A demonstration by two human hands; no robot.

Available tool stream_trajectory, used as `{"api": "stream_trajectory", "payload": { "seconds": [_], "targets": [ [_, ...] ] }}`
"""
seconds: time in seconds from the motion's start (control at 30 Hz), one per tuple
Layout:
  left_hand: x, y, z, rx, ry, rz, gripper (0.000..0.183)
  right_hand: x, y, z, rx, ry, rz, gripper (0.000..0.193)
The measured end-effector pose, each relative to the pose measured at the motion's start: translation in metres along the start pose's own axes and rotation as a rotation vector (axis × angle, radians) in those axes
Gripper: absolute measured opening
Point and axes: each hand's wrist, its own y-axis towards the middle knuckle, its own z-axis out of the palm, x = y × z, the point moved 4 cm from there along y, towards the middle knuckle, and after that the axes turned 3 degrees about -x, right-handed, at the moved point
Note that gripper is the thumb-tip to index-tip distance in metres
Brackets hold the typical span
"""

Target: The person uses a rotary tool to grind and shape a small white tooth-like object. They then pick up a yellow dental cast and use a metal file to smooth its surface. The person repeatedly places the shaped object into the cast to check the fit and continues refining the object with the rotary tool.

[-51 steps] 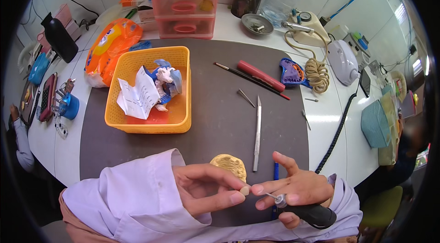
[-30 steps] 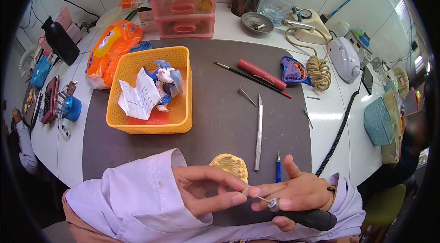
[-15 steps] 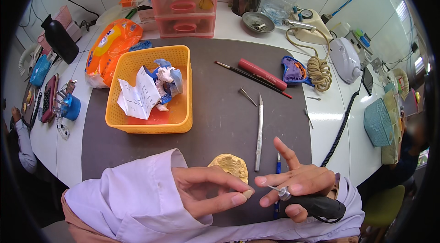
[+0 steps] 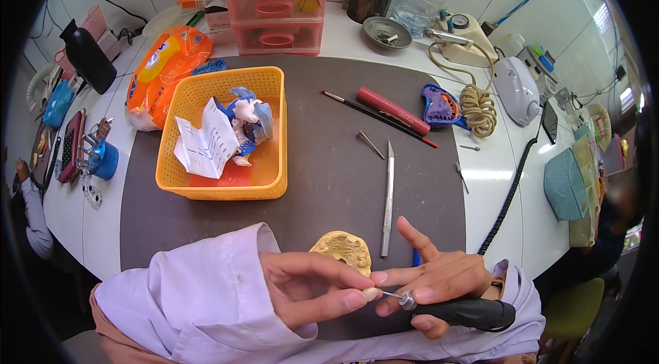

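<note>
Between the thumb and index fingertips of my left hand [image 4: 310, 290] is a small cream tooth-shaped piece [image 4: 371, 294], probably a dental crown. My right hand [image 4: 449, 280] is wrapped round a black rotary handpiece [image 4: 470, 313]. Its thin metal bur reaches left to the cream piece and seems to touch it; the exact contact is too small to tell. The right index finger points up, off the handpiece. Just beyond my left hand lies a yellowish plaster dental model [image 4: 343, 247], partly covered by the fingers. A blue pen [image 4: 417, 257] is mostly hidden behind my right hand.
On the grey mat lie a silver craft knife [image 4: 388, 206], a bur [image 4: 371, 144], a brush [image 4: 377, 118], a red tube [image 4: 393, 110] and a purple-blue impression tray [image 4: 439, 104]. A yellow basket [image 4: 221, 192] stands left. The handpiece's coiled black cord [image 4: 509, 199] runs along the right.
My right hand has moved slightly left with the handpiece, bringing the bur from a gap up to the cream piece. My left hand has barely moved.
</note>
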Motion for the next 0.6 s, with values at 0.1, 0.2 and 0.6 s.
{"api": "stream_trajectory", "payload": {
  "seconds": [0.1,0.2,0.6],
  "targets": [
    [-0.001,0.000,0.001,0.007,-0.019,-0.030,0.015,0.000,-0.001,-0.001,0.052,-0.052,-0.027,0.049],
    [0.000,0.000,0.000,0.011,-0.043,-0.038,0.015,0.001,-0.001,0.000,0.071,-0.067,-0.008,0.049],
    [0.007,0.004,0.002,0.141,-0.314,0.235,0.014,0.003,-0.002,0.002,0.083,-0.076,-0.011,0.050]
  ]
}}
